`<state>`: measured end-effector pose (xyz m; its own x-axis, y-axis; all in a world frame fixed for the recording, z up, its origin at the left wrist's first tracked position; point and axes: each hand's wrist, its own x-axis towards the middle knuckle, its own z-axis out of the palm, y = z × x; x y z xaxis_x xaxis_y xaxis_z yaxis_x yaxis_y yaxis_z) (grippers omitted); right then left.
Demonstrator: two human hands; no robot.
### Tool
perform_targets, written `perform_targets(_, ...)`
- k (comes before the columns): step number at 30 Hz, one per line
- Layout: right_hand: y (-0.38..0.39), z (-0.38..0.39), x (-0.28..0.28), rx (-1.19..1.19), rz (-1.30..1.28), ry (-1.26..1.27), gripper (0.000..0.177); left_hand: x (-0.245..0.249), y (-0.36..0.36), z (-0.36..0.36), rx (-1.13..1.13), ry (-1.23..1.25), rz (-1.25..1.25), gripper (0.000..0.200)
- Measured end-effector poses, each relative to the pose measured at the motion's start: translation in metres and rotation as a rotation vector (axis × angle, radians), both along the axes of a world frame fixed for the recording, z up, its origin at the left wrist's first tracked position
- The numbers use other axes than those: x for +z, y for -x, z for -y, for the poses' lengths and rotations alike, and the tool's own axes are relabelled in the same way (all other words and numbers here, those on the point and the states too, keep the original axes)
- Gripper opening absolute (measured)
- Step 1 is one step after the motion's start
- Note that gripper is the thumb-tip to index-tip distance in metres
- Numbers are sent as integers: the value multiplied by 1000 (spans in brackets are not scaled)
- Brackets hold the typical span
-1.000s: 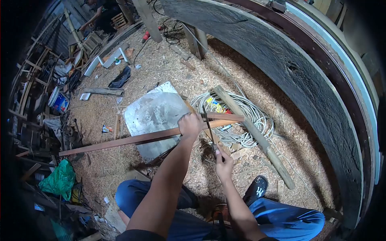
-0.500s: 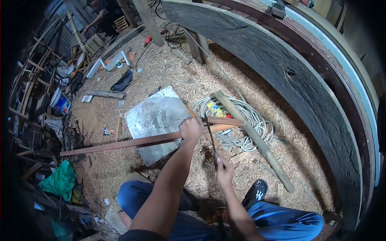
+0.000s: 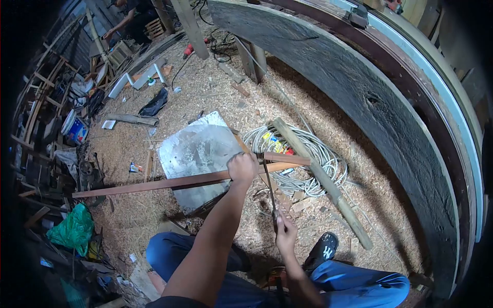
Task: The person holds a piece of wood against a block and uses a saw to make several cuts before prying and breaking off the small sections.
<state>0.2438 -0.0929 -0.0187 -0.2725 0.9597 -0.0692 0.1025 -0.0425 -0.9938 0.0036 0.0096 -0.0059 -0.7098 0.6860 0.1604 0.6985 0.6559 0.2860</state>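
Note:
My left hand point(image 3: 243, 167) is closed around a long reddish-brown wooden strip point(image 3: 154, 186), near its right end. My right hand point(image 3: 286, 233) grips the handle of what looks like a handsaw point(image 3: 271, 187), its narrow blade seen nearly edge-on. The blade crosses the strip just right of my left fist. Beyond the blade, the strip's end point(image 3: 287, 158) lies over a round wooden pole point(image 3: 323, 177). Another, more orange piece of wood point(image 3: 280, 167) shows just below that end. Exact contact between blade and wood is hard to make out.
A coil of grey cable point(image 3: 336, 164) lies under the pole. A scuffed metal sheet point(image 3: 195, 146) rests on the shavings-covered floor. A large dark slab point(image 3: 359, 87) curves along the right. Scrap and a green plastic bag point(image 3: 74, 231) crowd the left; another person point(image 3: 126, 20) is far back.
My right hand has drawn the saw slightly down toward my body. My left hand keeps its hold on the strip. The whole view has shifted a little.

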Motion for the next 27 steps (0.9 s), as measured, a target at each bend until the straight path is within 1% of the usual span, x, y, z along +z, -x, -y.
perform_targets(2,-9,7,3,31,140,204,33,-3,-1,1,-10,-55,-19,42)
perform_targets(3,7,-11,23,25,42,142,34,-2,-1,2,-23,-50,-23,42)
perform_targets(5,40,-58,15,56,71,122,34,-3,-2,3,-22,-45,-34,43)
perform_targets(6,48,-65,9,94,101,103,33,-3,-3,3,-25,-39,-37,43)
perform_targets(7,49,-60,7,93,99,112,33,-2,-3,4,-18,-13,-55,40)
perform_targets(9,51,-53,8,50,70,24,33,2,-1,4,-4,5,-74,37)
perform_targets(12,11,-10,7,23,59,-2,34,1,-2,1,14,31,-44,38)
perform_targets(13,6,-7,15,30,63,-4,34,-1,-1,2,-5,16,-30,41)
perform_targets(15,0,0,25,13,40,263,35,-3,-1,5,-29,10,-19,43)
perform_targets(16,8,-9,27,4,36,270,35,-1,-1,4,-23,6,-23,43)
perform_targets(18,30,-46,28,74,124,105,35,0,-4,2,-25,8,-21,43)
perform_targets(21,62,-67,7,56,60,103,34,-5,2,4,-15,-26,-18,43)
perform_targets(23,39,-41,18,48,67,65,34,-1,0,5,-13,-19,-13,41)
perform_targets(25,16,-12,18,42,76,22,34,2,2,2,-10,-19,-6,40)
perform_targets(27,-6,10,11,2,44,134,33,0,-3,3,1,5,-2,37)
